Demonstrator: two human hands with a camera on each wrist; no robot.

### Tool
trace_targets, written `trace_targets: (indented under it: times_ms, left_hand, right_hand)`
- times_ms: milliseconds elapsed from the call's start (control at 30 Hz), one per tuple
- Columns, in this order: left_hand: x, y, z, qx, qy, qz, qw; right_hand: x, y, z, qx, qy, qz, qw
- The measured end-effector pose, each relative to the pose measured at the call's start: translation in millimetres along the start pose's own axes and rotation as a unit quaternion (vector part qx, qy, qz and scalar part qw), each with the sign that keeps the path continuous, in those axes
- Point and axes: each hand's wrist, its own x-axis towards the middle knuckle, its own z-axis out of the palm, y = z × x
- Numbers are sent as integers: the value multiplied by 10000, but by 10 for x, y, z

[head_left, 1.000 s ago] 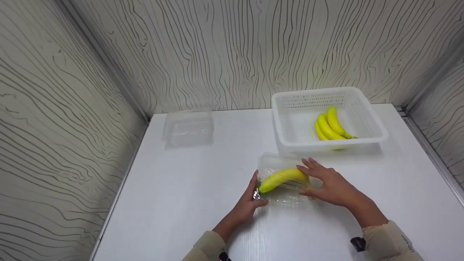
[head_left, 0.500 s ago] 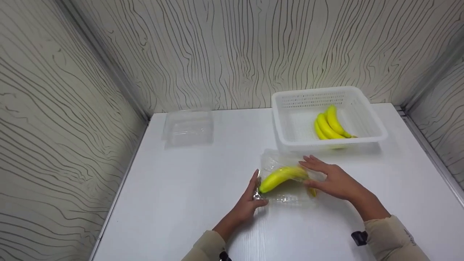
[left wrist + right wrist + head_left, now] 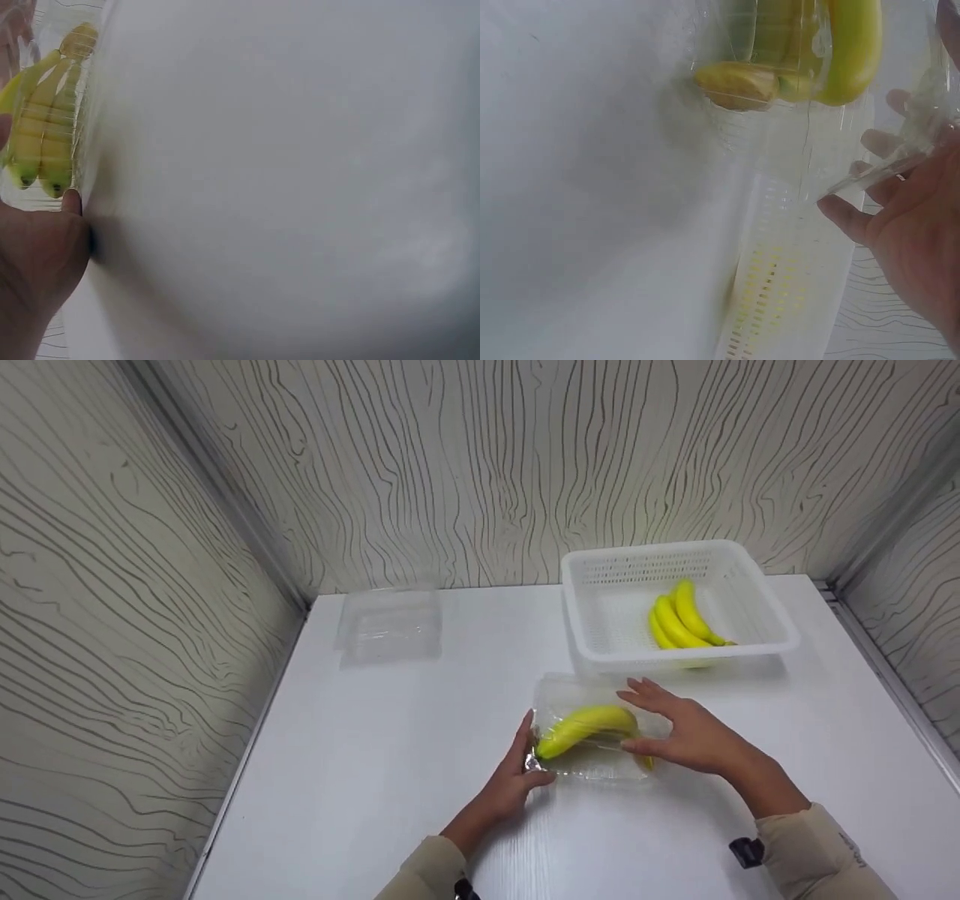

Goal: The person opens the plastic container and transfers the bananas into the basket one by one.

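Yellow bananas (image 3: pixel 592 722) lie inside a clear plastic bag (image 3: pixel 564 694) on the white table; the left wrist view shows several joined at a brownish stem. My left hand (image 3: pixel 510 786) grips the bag's left end, where the film is crumpled, thumb on the near side and fingers along the far side. At the other end, my right hand (image 3: pixel 694 735) holds the loose film between its spread thumb and fingers. Through the right wrist view, film (image 3: pixel 919 142) crosses the palm, with the thumb at its edge and the banana stem (image 3: pixel 739 86) close by.
Behind the bag stands a white perforated basket (image 3: pixel 686 656) with more bananas (image 3: pixel 677 622) in its right part. Flat clear plastic bags (image 3: pixel 394 626) lie at the table's back left. Patterned panels (image 3: pixel 480 472) enclose the table's back and sides.
My right hand has shifted slightly right and up, drawing the film off the bananas' right end, where a lower banana tip now shows. My left hand stays in place.
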Motion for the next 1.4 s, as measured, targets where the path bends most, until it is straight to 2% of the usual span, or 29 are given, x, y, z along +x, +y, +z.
trace_targets:
  times_ms: [267,500,600,667,767,900,1033,1133,1233,1400]
  left_hand:
    - [18,6,14,154,71,-107,9998]
    - [9,-6,3,90,83,-50,9999]
    - [5,-5,7,62,110,-102,9999]
    - [3,-3,11,61,127,-135,9998]
    - [6,-4,22,81,159,-175,9997]
    - [19,3,42,155,201,-213,9995]
    - [26,-7,55,326,232,-221,9990]
    - [24,-21,60,467,255,-182,9984]
    - [15,-24,62,610,292,-176,9976]
    - [3,-16,68,752,371,-166,9963]
  right_hand:
    - [-24,-92,-127,-168,77,136,9997]
    - [-32,-267,-288,-562,483,795,9941]
    - [-10,-307,-315,-560,733,911,9916]
    - [16,-319,-321,-519,984,837,9903]
    - [63,-314,-305,-381,1655,549,9839]
    - [137,-287,-270,-152,2550,287,9664]
    - [215,-213,-247,112,3066,292,9513]
    - [270,-147,-254,352,3230,240,9455]
    - [326,-106,-285,628,3177,290,9457]
    - [424,-118,-364,896,2931,745,9490]
